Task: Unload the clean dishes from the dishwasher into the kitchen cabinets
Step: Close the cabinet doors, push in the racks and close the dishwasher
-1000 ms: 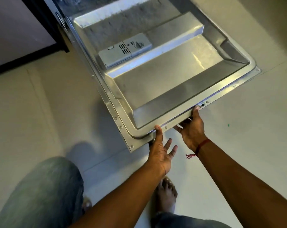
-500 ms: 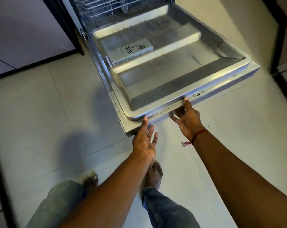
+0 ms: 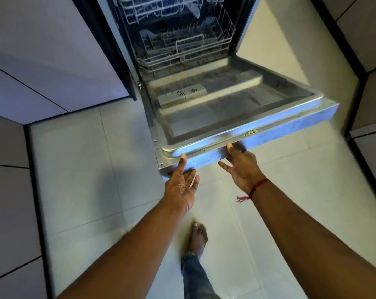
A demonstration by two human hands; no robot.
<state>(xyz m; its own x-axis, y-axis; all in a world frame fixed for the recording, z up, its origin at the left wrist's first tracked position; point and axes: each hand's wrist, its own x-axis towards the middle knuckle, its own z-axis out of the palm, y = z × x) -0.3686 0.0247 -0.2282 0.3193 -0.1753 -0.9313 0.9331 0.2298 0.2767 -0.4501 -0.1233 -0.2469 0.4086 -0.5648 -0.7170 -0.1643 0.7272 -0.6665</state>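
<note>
Head view: dishwasher door [image 3: 225, 113] hangs almost flat. Left hand [image 3: 181, 186] is relaxed and spread, thumb on the door's front edge; right hand [image 3: 242, 167] has its thumb on that edge and fingers tucked under, so I can't tell its grip. Lower rack [image 3: 189, 50] sits pushed in with dishes only dimly visible, so by my read this is the door step only and all unloading remains.

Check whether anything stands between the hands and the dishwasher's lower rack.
Only the opened door lies between them: left hand and right hand touch its front edge, and the lower rack sits inside the tub past its far end. Nothing loose is visible on the door's inner face.
</note>
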